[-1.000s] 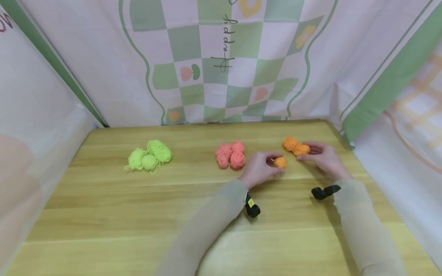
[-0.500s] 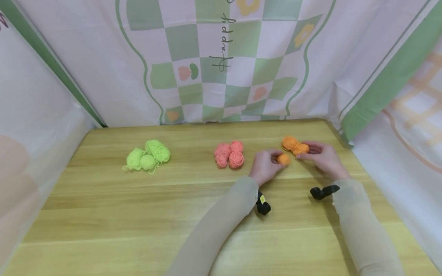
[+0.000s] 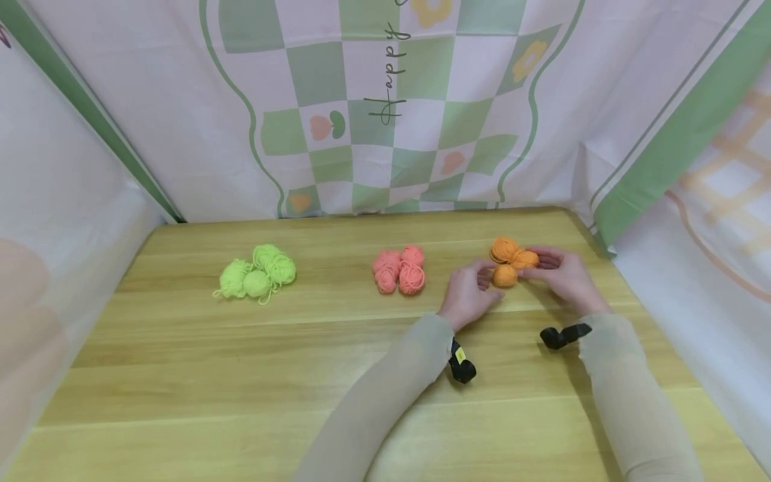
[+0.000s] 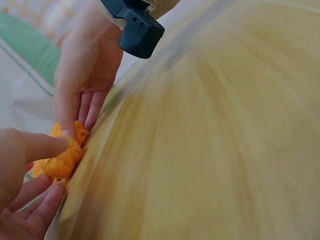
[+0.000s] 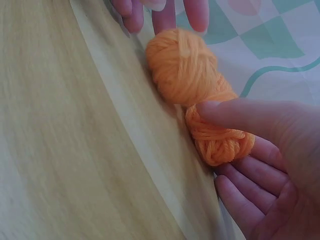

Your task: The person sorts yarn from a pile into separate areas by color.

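Observation:
Three orange yarn balls sit bunched at the right of the table. My left hand is spread beside the nearest, paler orange ball, thumb and fingers loosened around its left side. In the right wrist view, a small gap shows between those fingertips and the pale ball. My right hand holds the right-hand orange ball between thumb and fingers, the thumb lying across its top. Behind them is the larger orange ball, mostly hidden in the wrist views.
A cluster of pink yarn balls lies left of my left hand. Farther left is a group of lime-green yarn balls with loose strands. The wooden table ends at a patterned curtain behind.
My left hand has moved the pale orange ball rightward up against the other orange balls, then loosened its fingers from it. The right hand stays at its ball.

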A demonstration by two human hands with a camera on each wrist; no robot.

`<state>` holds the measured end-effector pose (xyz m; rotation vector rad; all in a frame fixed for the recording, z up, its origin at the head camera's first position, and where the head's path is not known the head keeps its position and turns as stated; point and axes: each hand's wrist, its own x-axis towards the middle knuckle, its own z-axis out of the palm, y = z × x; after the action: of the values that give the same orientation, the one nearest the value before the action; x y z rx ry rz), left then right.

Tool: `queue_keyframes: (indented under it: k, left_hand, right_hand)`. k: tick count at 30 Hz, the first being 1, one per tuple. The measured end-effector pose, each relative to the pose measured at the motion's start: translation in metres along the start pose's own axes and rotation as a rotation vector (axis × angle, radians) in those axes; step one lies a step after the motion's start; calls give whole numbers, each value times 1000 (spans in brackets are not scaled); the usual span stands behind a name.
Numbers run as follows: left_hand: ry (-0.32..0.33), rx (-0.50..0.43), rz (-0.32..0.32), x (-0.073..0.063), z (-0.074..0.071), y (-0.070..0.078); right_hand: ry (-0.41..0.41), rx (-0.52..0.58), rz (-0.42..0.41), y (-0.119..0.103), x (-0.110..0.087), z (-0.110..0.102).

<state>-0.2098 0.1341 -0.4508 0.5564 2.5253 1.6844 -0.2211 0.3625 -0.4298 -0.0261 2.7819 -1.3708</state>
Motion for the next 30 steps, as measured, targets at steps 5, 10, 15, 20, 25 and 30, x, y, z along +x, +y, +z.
queue_keyframes:
  k: [5,10,15,20,25,30]
  left_hand:
    - [-42,16,-38,0,-3,2]
    - [-41,64,-47,-1,-7,6]
    - [-40,63,-10,-1,-14,10]
    - [-34,18,61,0,-28,18]
    - [-16,-71,119,1,-44,27]
    - [15,-122,158,1,-61,33]
  right_hand:
    - [-7,-8,10,-2,0,0]
    - [-28,6,17,-5,-1,0]
    - [-49,16,26,-8,-4,-2]
    - [-41,7,25,-15,-6,-6]
    - [10,19,18,-31,-8,-13]
    - [59,14,4,-50,-11,-17]
